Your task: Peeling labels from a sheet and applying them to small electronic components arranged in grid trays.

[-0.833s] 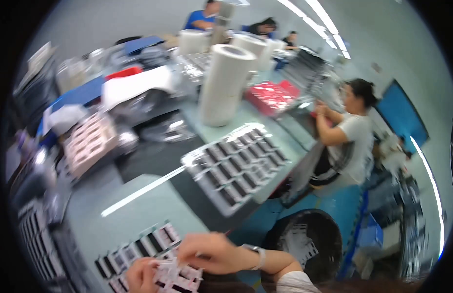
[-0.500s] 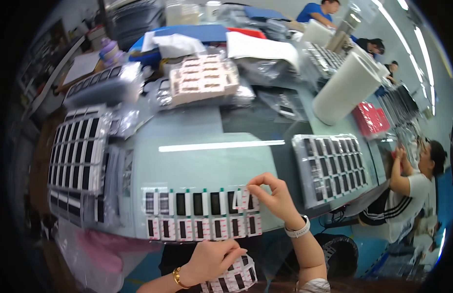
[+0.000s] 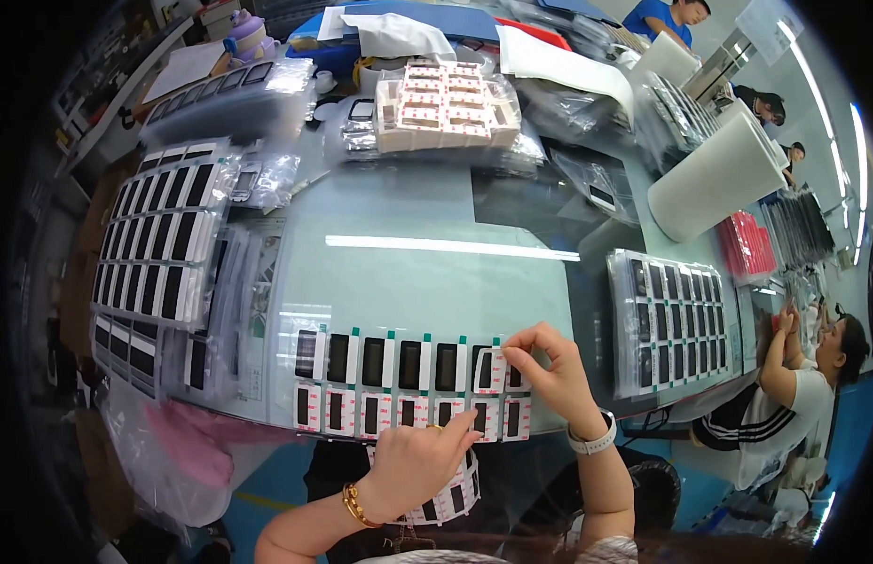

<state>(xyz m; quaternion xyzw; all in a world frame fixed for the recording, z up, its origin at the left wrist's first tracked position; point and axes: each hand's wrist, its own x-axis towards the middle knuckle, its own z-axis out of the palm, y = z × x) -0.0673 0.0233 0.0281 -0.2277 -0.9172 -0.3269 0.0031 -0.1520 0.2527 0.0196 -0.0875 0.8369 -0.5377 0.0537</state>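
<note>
My right hand (image 3: 554,376) pinches a small white adhesive frame (image 3: 498,370) with pink marks at its edge, over the right end of the upper row of dark rectangular screen panels (image 3: 372,361). Below this row runs a second row of panels bearing white and pink adhesive frames (image 3: 371,412). My left hand (image 3: 413,465) has its index finger stretched out, with its tip at the lower row's right part. The thumb lies a little apart below it, and the other fingers are curled. Under the left hand hangs a curved strip of adhesive frames (image 3: 452,496), partly hidden by it.
Stacked trays of panels stand at left (image 3: 164,226) and right (image 3: 667,324). A block of frames (image 3: 446,108) sits at the back, near a white roll (image 3: 709,179). A co-worker (image 3: 808,367) sits at the right. Pink cloth (image 3: 187,442) hangs at the left edge.
The view has shifted. My left hand has moved up from the hanging strip to the lower row, its index finger now extended. My right hand still pinches the frame at the upper row.
</note>
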